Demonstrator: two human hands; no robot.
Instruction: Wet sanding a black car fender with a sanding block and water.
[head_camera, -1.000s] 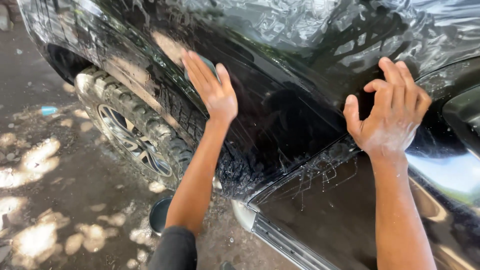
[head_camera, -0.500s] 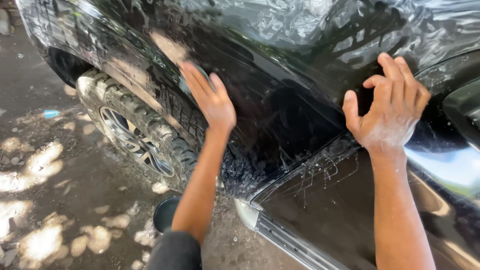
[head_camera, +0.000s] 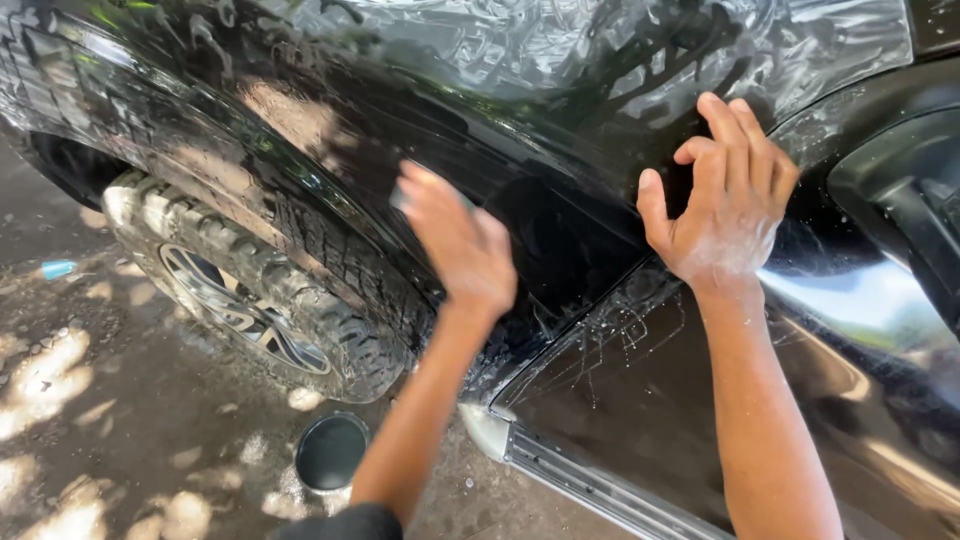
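My left hand is blurred by motion and presses a small grey sponge against the wet, soapy fender of a black car, just above the front wheel. Only the sponge's edge shows past my fingers. My right hand rests flat on the car body near the door edge, fingers partly curled, holding nothing. Soap streaks run down the door panel below it.
A round dark container stands on the wet ground below the wheel arch. A chrome side step runs along the car's lower edge. Sunlit patches dapple the muddy ground at left, where a small blue scrap lies.
My left hand has slid down and to the right across the fender with the sponge. My right hand has stayed in place on the body.
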